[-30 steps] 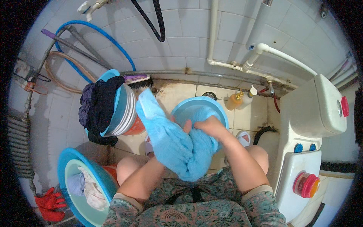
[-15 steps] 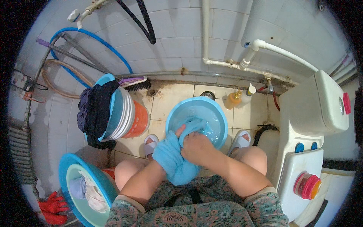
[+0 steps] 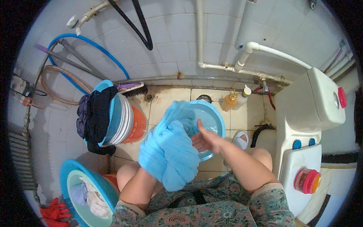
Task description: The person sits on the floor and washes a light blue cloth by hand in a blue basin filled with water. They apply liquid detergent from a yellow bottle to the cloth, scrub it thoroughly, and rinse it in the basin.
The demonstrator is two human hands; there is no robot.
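Note:
A bunched, fluffy light-blue towel is raised over the near left part of the blue basin, which has water in it. My left forearm runs up under the towel. The cloth wraps and covers my left hand, so its fingers are hidden. At the towel's right side, over the basin, my right hand is open, thumb up and fingers stretched out. Its fingertips are at the towel's edge; whether they touch it I cannot tell.
Dark clothes hang over a bucket at left. Nested basins hold laundry at lower left, near a red glove. Two pump bottles stand beyond the basin. A toilet with a red-lidded jar is at right.
The towel has come up and left, spreading over my left hand and hiding it. My right hand has let go of the towel and opened.

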